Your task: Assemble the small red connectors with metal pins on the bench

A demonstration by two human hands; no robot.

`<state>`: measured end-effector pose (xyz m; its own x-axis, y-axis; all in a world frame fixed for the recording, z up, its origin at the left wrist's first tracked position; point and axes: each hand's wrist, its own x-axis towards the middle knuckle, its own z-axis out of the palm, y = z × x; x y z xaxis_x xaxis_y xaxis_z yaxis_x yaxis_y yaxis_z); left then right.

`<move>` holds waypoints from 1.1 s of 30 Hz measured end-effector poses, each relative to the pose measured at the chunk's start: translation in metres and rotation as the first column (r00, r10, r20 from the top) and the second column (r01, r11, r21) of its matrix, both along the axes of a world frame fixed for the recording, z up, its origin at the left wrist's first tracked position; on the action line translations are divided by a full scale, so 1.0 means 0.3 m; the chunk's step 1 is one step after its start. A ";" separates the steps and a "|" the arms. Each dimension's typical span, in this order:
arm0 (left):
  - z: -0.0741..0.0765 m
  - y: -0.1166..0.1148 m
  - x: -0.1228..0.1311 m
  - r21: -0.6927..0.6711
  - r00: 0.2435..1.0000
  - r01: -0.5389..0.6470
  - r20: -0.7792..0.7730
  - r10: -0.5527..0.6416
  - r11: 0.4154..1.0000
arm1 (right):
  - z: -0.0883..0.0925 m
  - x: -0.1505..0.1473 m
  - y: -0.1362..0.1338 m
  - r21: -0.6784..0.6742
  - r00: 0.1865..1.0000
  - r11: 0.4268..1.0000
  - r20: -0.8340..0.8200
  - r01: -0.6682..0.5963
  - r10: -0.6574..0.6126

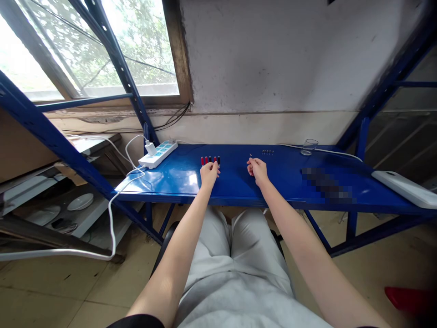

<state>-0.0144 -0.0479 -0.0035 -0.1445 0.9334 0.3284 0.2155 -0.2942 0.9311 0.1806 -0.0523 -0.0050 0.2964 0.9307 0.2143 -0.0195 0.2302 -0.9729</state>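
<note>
A row of small red and black pieces [206, 160] stands side by side on the blue table [232, 182]. My left hand [209, 174] is closed at the right part of this row, its fingertips against or just before a red piece. Whether it grips that piece is unclear. To the right, my right hand [258, 170] is closed in a pinch just above the tabletop. Something tiny and pale shows at its fingertips, too small to name. Beyond it, several small metal pieces [268, 152] lie in short rows.
A white power strip [159, 154] with a plugged-in charger lies at the left end, its cable hanging over the edge. A clear glass [309, 147], a blurred dark object [327, 184] and a white flat device [406, 187] are on the right. Blue frame posts [124, 75] rise at the sides.
</note>
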 end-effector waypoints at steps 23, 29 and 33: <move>-0.001 0.004 -0.009 0.032 1.000 -0.021 0.018 0.020 0.999 | -0.024 -0.025 0.038 0.127 0.918 0.992 0.395 -0.013 -0.038; 0.002 0.007 -0.012 0.027 0.993 -0.090 0.077 0.088 0.996 | 0.006 -0.085 0.096 0.007 0.681 0.999 0.731 -0.053 0.031; -0.002 0.007 -0.017 0.044 0.989 -0.103 0.109 0.097 0.994 | 0.018 -0.141 0.135 -0.120 0.554 0.992 0.824 -0.026 0.115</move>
